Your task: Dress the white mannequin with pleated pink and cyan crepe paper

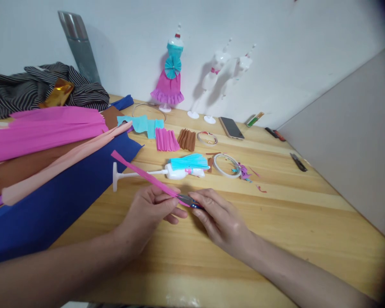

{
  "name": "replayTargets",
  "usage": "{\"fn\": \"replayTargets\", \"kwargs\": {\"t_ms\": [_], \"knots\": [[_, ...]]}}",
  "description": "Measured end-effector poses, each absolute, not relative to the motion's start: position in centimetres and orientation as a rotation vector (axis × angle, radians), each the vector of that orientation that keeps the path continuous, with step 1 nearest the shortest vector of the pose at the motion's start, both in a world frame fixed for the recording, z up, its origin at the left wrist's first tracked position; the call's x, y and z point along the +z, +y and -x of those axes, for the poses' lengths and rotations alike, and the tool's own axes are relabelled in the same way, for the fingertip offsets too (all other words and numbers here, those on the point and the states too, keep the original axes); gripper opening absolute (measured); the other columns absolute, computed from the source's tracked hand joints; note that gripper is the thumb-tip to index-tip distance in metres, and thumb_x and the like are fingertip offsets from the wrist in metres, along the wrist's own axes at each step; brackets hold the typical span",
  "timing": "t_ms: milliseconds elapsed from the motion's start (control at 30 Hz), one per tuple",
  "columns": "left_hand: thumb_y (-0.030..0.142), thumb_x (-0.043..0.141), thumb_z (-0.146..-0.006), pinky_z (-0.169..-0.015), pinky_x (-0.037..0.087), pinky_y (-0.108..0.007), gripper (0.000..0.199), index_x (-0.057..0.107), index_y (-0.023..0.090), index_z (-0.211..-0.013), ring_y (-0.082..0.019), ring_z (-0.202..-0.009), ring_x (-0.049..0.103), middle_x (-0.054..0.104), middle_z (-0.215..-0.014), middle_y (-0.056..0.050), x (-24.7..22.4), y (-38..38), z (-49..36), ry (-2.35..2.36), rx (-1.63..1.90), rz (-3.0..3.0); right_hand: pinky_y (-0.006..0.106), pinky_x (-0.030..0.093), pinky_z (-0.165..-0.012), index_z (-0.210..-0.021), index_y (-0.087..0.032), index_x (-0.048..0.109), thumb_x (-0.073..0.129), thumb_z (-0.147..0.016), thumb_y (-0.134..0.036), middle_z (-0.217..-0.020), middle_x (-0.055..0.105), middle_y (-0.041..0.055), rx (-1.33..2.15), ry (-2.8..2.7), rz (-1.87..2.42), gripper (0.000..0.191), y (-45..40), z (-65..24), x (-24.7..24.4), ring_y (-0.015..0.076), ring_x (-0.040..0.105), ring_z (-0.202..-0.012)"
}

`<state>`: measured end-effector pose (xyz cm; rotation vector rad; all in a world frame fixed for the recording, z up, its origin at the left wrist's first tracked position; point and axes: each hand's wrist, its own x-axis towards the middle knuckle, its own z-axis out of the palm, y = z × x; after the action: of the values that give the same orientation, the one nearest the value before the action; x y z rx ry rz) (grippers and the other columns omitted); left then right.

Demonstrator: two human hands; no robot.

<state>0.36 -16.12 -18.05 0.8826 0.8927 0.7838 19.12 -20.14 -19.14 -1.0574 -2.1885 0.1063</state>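
Between the fingers of my left hand is a long, narrow strip of pink crepe paper, its free end pointing up and to the left. My right hand grips small scissors with dark blades and blue handles. The blades lie along the strip's near end, touching it by my left fingertips. Just beyond my hands a small white mannequin lies on its side, with a pleated light-blue paper piece over it.
Pleated pink paper, pleated brown paper and a tape roll lie behind. A dressed mannequin stands by the wall. Crepe sheets cover the left side. A phone and a utility knife are to the right.
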Motion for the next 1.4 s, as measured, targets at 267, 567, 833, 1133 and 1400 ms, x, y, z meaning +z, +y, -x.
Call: {"fn": "replayTargets", "kwargs": {"t_ms": [267,567,833,1133,1400], "knots": [[0.026,0.071,-0.066,-0.055,0.052,-0.025,0.023,0.065,0.015,-0.085,-0.020,-0.066,0.071,0.074,-0.077,-0.005,-17.93,-16.03,-0.44,0.900,0.773,-0.883,0.032,0.057,-0.071,-0.123,-0.016,0.051,0.050,-0.089,-0.009,-0.096,0.061,0.0126,0.188,-2.140,1.045,0.034,-20.09,-19.09,-19.07,0.0204,0.061,-0.088],[0.024,0.069,-0.064,-0.050,0.050,-0.021,0.018,0.067,0.015,-0.079,-0.018,-0.062,0.070,0.074,-0.074,-0.004,-17.86,-15.98,-0.72,0.890,0.751,-0.897,0.033,0.056,-0.076,-0.125,-0.014,0.050,0.052,-0.088,-0.008,-0.099,0.060,0.0133,0.245,-2.129,1.042,0.038,-20.09,-19.12,-19.02,0.0207,0.059,-0.091],[0.025,0.067,-0.066,-0.049,0.049,-0.019,0.020,0.070,0.014,-0.083,-0.017,-0.063,0.070,0.073,-0.070,-0.003,-18.40,-16.06,-0.85,0.869,0.733,-0.970,0.030,0.056,-0.071,-0.122,-0.015,0.052,0.049,-0.090,-0.009,-0.094,0.061,0.0118,0.220,-2.133,1.012,0.033,-19.89,-18.72,-18.63,0.0193,0.061,-0.086],[0.023,0.067,-0.066,-0.050,0.049,-0.021,0.019,0.069,0.014,-0.083,-0.018,-0.063,0.070,0.073,-0.071,-0.004,-17.87,-16.10,-0.86,0.887,0.716,-0.959,0.031,0.056,-0.071,-0.121,-0.016,0.051,0.048,-0.090,-0.009,-0.095,0.060,0.0112,0.232,-2.124,1.009,0.032,-20.03,-18.66,-18.82,0.0193,0.060,-0.087],[0.021,0.065,-0.069,-0.050,0.049,-0.019,0.018,0.071,0.015,-0.084,-0.018,-0.065,0.071,0.074,-0.074,-0.004,-18.42,-16.06,-0.79,0.844,0.706,-1.000,0.030,0.055,-0.071,-0.123,-0.015,0.050,0.050,-0.089,-0.007,-0.095,0.059,0.0111,0.286,-2.129,1.000,0.035,-19.80,-18.57,-18.75,0.0188,0.058,-0.086]]}}
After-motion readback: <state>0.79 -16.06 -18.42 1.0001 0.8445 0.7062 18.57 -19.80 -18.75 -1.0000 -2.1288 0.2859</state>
